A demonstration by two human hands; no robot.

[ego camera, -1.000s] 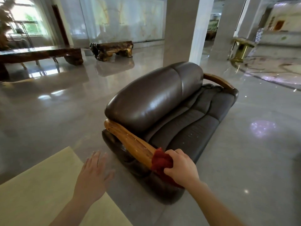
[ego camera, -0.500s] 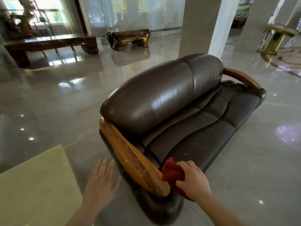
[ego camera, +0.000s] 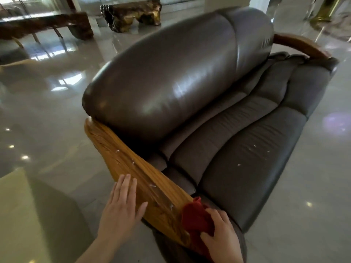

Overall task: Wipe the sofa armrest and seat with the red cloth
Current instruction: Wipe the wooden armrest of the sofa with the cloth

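A dark brown leather sofa fills the view, with a fat backrest and a ribbed seat that carries small white specks. Its near wooden armrest runs from the backrest down to me and has white flecks on it. My right hand grips the bunched red cloth against the armrest's near end. My left hand lies flat with fingers spread on the armrest's outer side. The far wooden armrest shows at the upper right.
Glossy stone floor surrounds the sofa. A pale yellow block stands at the lower left beside the armrest. A dark wooden bench and a carved wooden stool stand at the back left. A brass stand is at the top right.
The view has come closer to the sofa. My left hand moved from the air onto the armrest's side. My right hand with the cloth shifted slightly along the armrest's near end.
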